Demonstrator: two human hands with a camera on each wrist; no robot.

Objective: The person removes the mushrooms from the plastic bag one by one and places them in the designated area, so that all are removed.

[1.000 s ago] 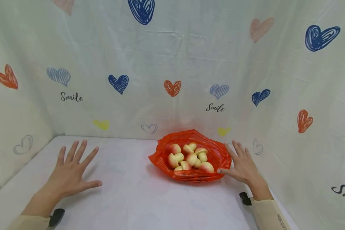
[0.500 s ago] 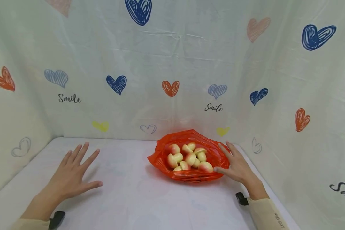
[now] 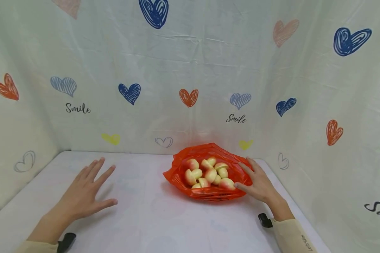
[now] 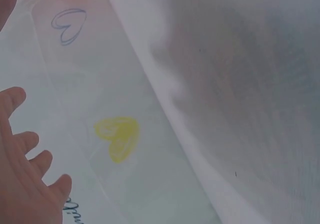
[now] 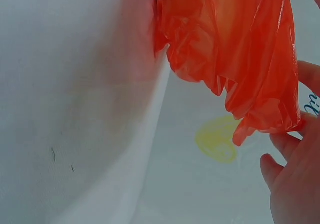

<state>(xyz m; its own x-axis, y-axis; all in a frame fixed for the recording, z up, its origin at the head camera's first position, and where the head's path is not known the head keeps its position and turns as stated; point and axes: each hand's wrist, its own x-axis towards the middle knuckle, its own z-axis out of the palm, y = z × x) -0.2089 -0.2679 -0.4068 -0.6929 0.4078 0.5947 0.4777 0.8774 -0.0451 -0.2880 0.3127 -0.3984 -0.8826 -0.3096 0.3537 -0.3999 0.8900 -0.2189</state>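
A red plastic bag [image 3: 206,195] sits on the table with its mouth spread wide. Inside lie several cream-coloured, mushroom-shaped pieces [image 3: 210,174] with pinkish caps. My right hand [image 3: 261,184] is at the bag's right side, fingers spread, its thumb overlapping the rim in the head view. In the right wrist view, the crumpled side of the bag [image 5: 240,58] comes right up to the fingers [image 5: 285,145]. Over the left part of the table, my left hand [image 3: 85,196] is held with fingers spread and nothing in it.
A white-covered table [image 3: 152,225] extends under both hands. Behind and beside it hangs a pale curtain [image 3: 164,63] printed with hearts and words. Each wrist wears a small black device, such as the left one [image 3: 66,242].
My right hand has shifted left, further over the bag's right rim. My left hand has drifted slightly to the right. The bag and its contents have stayed in place.
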